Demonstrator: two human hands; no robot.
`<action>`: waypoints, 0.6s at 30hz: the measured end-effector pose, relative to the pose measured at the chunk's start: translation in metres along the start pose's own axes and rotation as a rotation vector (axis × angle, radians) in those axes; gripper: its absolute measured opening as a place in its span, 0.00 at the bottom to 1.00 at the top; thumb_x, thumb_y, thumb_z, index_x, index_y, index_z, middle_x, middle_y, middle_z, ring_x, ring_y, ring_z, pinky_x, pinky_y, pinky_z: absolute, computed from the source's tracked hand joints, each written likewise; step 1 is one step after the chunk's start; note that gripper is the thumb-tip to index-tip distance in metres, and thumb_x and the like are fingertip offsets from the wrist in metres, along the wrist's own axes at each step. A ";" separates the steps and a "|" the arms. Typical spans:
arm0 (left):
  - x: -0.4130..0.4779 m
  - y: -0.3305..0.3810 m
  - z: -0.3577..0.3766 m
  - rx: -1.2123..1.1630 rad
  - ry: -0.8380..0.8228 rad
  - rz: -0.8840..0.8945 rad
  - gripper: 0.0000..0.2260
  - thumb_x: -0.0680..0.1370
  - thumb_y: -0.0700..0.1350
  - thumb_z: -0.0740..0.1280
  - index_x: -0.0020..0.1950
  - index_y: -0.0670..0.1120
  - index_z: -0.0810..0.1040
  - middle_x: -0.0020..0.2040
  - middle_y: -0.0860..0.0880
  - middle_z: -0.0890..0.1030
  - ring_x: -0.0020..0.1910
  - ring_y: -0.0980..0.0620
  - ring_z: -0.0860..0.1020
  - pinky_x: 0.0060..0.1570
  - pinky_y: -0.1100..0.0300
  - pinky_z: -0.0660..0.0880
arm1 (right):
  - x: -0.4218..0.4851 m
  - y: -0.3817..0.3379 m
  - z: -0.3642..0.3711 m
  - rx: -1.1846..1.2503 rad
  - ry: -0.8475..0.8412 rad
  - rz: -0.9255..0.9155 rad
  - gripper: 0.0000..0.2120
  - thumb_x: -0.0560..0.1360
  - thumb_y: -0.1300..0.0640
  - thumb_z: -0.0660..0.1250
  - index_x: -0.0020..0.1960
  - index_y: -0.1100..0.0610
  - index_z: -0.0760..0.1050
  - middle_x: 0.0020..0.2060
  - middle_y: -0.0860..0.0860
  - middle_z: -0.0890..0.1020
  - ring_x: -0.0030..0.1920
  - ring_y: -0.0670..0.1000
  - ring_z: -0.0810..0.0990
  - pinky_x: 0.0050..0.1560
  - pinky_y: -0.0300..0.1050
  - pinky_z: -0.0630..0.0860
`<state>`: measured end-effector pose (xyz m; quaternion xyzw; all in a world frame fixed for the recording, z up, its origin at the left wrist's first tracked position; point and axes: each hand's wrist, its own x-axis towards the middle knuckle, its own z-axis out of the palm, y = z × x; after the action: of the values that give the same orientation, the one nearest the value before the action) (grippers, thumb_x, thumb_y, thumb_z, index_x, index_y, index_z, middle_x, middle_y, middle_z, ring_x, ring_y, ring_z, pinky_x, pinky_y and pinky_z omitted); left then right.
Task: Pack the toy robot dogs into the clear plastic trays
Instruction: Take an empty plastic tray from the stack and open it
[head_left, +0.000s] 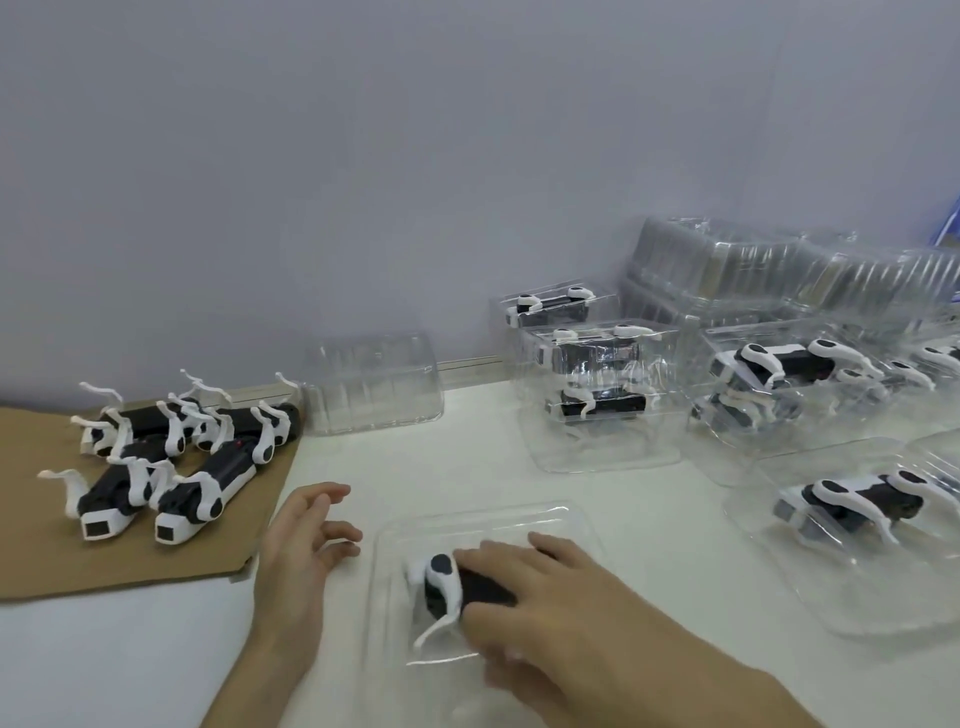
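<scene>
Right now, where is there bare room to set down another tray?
Bare table lies in the middle, between the cardboard, the empty tray at the wall and the packed trays. Another patch is the near left corner, below the cardboard. The right side is crowded with packed trays; loose dogs cover the cardboard's far half.

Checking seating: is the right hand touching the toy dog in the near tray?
Touching. Head view: the right hand lies on the toy dog in the near tray, fingers covering its black body.
</scene>
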<state>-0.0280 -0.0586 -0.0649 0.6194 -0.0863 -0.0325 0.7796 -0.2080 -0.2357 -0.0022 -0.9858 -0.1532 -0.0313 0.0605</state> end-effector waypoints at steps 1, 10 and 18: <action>0.000 -0.001 -0.001 -0.002 0.001 -0.005 0.11 0.84 0.38 0.57 0.48 0.42 0.78 0.47 0.54 0.81 0.33 0.53 0.77 0.32 0.65 0.76 | -0.005 0.013 -0.005 0.013 0.021 0.008 0.06 0.80 0.49 0.61 0.56 0.44 0.70 0.75 0.45 0.65 0.73 0.49 0.66 0.76 0.50 0.57; 0.003 -0.004 -0.001 0.004 -0.013 0.000 0.11 0.84 0.37 0.57 0.49 0.42 0.79 0.46 0.55 0.82 0.33 0.53 0.78 0.32 0.64 0.76 | -0.060 0.099 -0.030 -0.109 0.144 0.414 0.08 0.83 0.53 0.61 0.48 0.42 0.64 0.67 0.33 0.69 0.58 0.45 0.75 0.68 0.45 0.66; 0.001 0.001 0.003 0.023 -0.023 -0.029 0.12 0.84 0.37 0.57 0.48 0.39 0.80 0.42 0.46 0.80 0.33 0.51 0.77 0.36 0.58 0.74 | -0.034 0.073 -0.047 -0.026 0.065 0.484 0.09 0.81 0.42 0.56 0.60 0.36 0.61 0.73 0.34 0.59 0.73 0.37 0.58 0.78 0.46 0.48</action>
<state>-0.0279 -0.0610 -0.0635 0.6289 -0.0868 -0.0498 0.7710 -0.2197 -0.3208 0.0339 -0.9930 0.0900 -0.0493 0.0585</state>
